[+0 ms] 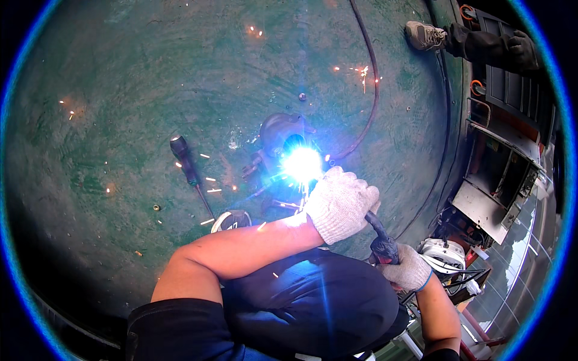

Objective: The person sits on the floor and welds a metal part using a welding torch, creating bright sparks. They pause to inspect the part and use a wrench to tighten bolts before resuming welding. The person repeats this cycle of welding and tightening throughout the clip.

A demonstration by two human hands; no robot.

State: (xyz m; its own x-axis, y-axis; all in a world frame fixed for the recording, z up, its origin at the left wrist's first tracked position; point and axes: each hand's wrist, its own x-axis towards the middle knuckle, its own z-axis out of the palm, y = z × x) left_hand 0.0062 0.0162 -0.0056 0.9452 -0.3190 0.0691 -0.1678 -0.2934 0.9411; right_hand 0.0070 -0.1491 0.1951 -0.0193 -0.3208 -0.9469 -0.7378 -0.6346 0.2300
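Observation:
A white-blue arc (301, 163) glares over a dark metal workpiece (283, 126) on the green floor, with sparks scattered around it. My left hand (342, 204), in a white knit glove, is closed on the front of a black welding torch (379, 228) just below the glare. My right hand (406, 271), also gloved, grips the torch's handle farther down and to the right. The glare hides the torch tip and the spot it touches. A screwdriver (190, 171) lies left of the workpiece. A shoe (232, 220) shows beside my left forearm.
Another person's shoe (426, 35) and dark leg (481, 45) are at upper right. A hose (374, 78) runs across the floor. Along the right stand a dark cabinet on casters (512, 84), an open metal unit (494, 192) and a white coil (441, 256) among cables.

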